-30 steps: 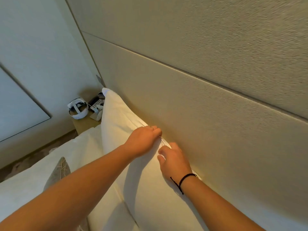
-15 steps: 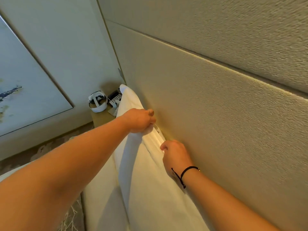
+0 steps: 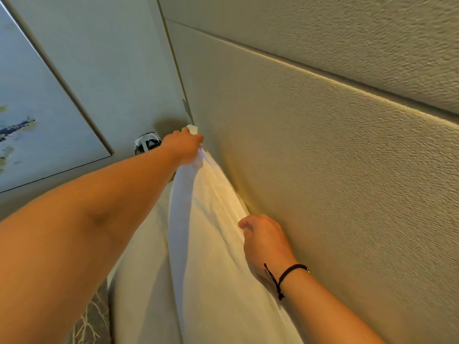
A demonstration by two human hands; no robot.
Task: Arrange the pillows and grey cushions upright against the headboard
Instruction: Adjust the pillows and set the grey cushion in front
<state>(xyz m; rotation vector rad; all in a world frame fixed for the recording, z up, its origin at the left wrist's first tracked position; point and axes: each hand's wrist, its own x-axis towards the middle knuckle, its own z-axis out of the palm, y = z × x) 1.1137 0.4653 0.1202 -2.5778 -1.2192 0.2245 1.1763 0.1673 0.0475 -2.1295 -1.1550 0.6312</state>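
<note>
I see the pillow [image 3: 211, 244] standing against the headboard [image 3: 323, 170], a second pillow [image 3: 141, 269] left of it. The headset [image 3: 146, 144] sits beyond, by the wall [image 3: 111, 58].

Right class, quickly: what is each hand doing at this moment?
Left hand: fingers grip the white pillow near its far top corner.
Right hand: grips the pillow's top edge.

Left hand [image 3: 185, 147] farther along pillow [image 3: 211, 219]
</note>
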